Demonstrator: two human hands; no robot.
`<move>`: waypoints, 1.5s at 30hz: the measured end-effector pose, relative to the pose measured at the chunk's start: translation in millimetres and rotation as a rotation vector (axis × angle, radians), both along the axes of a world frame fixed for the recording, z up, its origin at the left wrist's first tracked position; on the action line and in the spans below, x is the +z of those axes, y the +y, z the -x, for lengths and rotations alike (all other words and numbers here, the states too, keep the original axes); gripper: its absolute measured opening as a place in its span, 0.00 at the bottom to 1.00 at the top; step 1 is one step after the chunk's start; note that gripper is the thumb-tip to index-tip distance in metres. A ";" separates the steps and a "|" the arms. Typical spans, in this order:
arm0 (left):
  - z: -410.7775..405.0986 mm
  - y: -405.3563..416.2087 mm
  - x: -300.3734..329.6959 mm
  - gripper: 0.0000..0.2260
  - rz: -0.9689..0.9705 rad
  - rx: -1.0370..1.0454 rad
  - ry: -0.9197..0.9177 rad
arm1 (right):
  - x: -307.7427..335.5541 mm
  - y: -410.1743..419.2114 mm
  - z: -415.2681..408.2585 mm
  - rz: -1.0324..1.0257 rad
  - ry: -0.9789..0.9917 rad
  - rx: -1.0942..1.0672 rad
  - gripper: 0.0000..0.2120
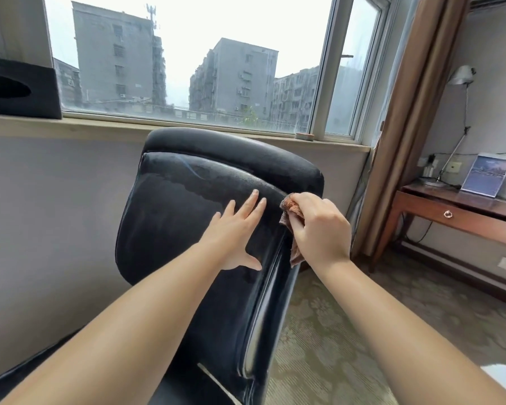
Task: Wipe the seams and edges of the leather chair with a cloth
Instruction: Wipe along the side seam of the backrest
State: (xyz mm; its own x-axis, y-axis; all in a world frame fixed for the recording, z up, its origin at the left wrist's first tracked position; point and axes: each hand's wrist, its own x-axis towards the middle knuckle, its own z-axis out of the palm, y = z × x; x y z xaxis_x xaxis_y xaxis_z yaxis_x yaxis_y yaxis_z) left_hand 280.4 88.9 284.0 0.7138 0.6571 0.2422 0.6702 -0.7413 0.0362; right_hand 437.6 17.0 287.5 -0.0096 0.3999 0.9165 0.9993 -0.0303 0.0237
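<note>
1. Head view: a black leather chair [187,217] stands with its back toward a window [193,62], its worn backrest filling the middle of the frame.
2. The left hand [234,229] lies flat on the backrest, fingers straight and spread, thumb splayed out toward the chair's right edge.
3. The right hand [319,226] is curled round a bunched orange-brown cloth [289,211], pressing it to the right-hand edge of the backrest, just under the padded top roll.
4. A loose tail of the cloth hangs down below the right hand, along the chair's side.
5. The two hands are near each other but apart; the left one's fingertips point toward the cloth.
6. A pale seam line runs along the backrest's outline, and a glossy strip follows its right edge downward.
7. On the windowsill [100,124] at left sits a black tissue box [18,89]; a small dish [304,136] rests on the sill farther right.
8. Grey apartment blocks show through the glass.
9. A brown curtain [403,127] hangs at the window's right side.
10. Beyond it a wooden desk [450,217] with one drawer holds a desk lamp [459,80] and a standing blue card [487,175].
11. Patterned carpet [333,331] covers the floor to the right of the chair.
</note>
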 end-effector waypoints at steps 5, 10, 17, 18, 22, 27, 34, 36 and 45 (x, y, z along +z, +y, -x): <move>2.9 0.8 -14.5 0.55 0.015 -0.015 -0.034 | -36.4 -3.3 -1.5 0.041 -0.136 0.049 0.11; 8.7 1.4 -33.1 0.58 0.048 -0.022 -0.083 | -79.2 -11.2 9.1 0.066 -0.084 0.138 0.12; 9.8 -3.2 -41.4 0.59 0.066 -0.002 -0.097 | -49.3 1.4 11.1 0.016 0.059 0.131 0.07; 9.6 -4.6 -44.1 0.59 0.063 0.000 -0.094 | -46.3 4.3 12.1 0.010 0.092 0.133 0.07; 8.9 -9.8 -59.5 0.61 0.048 0.021 -0.079 | -56.4 12.5 17.4 -0.017 0.164 0.170 0.08; 15.1 -4.8 -89.1 0.61 -0.020 0.081 0.037 | -95.0 15.6 23.6 0.000 0.177 0.214 0.10; 20.7 8.1 -129.3 0.64 -0.042 0.168 0.042 | -165.3 15.9 36.5 0.142 0.265 0.296 0.16; 21.0 13.1 -132.7 0.65 -0.037 0.164 0.045 | -159.8 19.5 35.4 0.113 0.304 0.313 0.15; 20.5 13.2 -141.7 0.65 0.009 0.140 0.023 | -155.6 25.5 35.4 -0.015 0.666 0.328 0.09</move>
